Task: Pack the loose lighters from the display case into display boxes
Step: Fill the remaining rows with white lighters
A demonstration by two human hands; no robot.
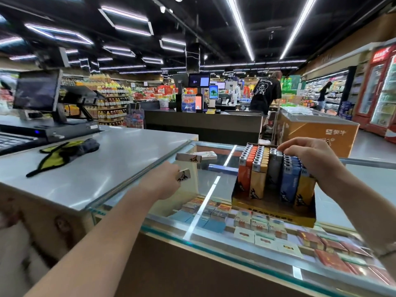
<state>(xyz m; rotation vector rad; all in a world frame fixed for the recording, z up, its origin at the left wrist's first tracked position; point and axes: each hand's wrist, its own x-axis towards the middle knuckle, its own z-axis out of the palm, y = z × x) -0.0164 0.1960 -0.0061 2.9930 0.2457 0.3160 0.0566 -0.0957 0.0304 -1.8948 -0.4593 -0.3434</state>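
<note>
Glass case point(214, 189): left hand point(162, 181) pinches lighter point(183, 175); right hand point(310, 155) fingertips on display box point(272, 209) lighters.

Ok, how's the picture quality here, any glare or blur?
Head view: ceiling strip lights leave a bright glare streak on the glass case top; the bottom left corner and the packs under the glass at lower right are motion-blurred; wide-angle distortion bends the edges; the lighters in the display box stay sharp.

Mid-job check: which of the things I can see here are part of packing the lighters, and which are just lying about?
Job:
display box on the glass case
lighters standing in it
white lighter in left hand
right hand on the rows

Lying about:
yellow-grey cloth
till monitor
keyboard
</note>
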